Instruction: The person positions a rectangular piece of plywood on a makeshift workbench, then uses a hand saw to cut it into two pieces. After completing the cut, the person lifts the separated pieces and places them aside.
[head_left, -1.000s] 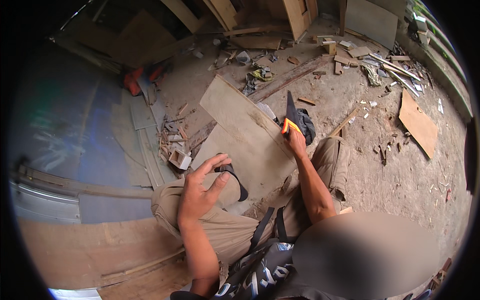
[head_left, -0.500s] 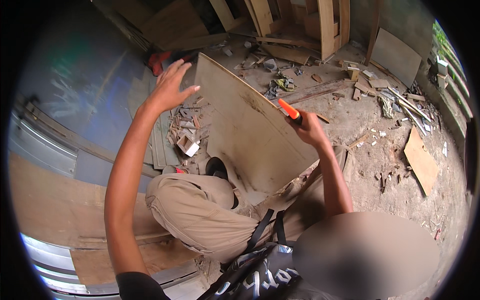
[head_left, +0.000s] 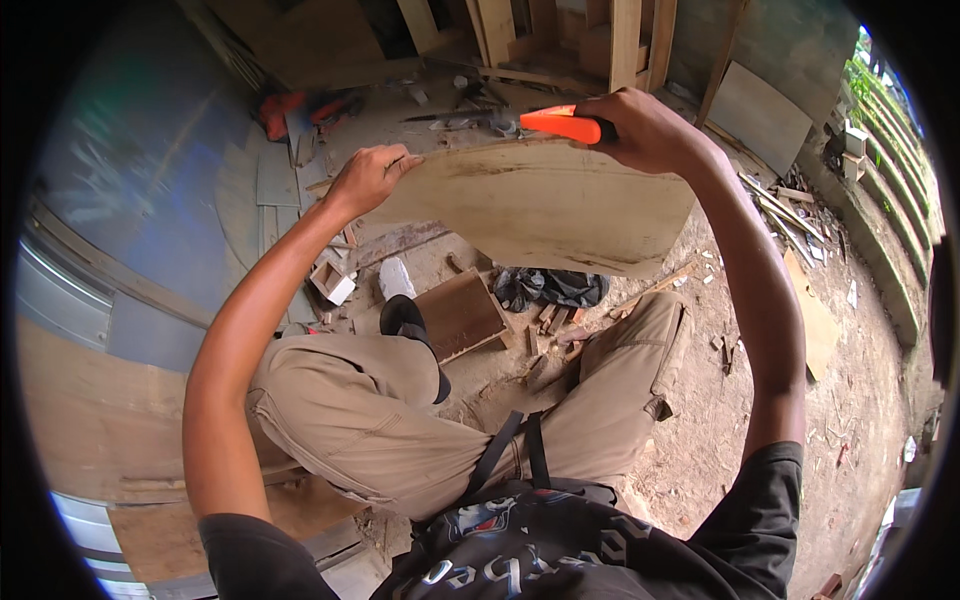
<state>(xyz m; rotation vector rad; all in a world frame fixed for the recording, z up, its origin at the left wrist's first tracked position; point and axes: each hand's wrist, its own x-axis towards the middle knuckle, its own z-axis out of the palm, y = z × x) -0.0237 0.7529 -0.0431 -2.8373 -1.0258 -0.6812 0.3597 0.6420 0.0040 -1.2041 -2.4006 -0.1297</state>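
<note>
A thin, stained plywood board (head_left: 560,205) is held up in front of me, lifted over the floor with its lower edge facing my legs. My left hand (head_left: 375,178) is closed on the board's upper left corner, thumb along the edge. At the board's upper right, my right hand (head_left: 635,128) is closed around an orange-and-black tool (head_left: 560,125), whose orange end points left. The kind of tool does not show clearly. Whether the right fingers also grip the board's edge is hidden. Between my legs lies an open wooden box (head_left: 455,315).
A black plastic bag (head_left: 555,288) and wood scraps lie beyond my knees. A small white box (head_left: 332,283) sits near my left foot. Wooden frames (head_left: 627,45) stand at the back. Planks and offcuts (head_left: 785,220) litter the right side, beside a flat wood piece (head_left: 810,315).
The board has been raised and tilted from near upright, uncovering the box and black bag. My left hand has closed on its corner. My right hand has moved up and away from me with the tool.
</note>
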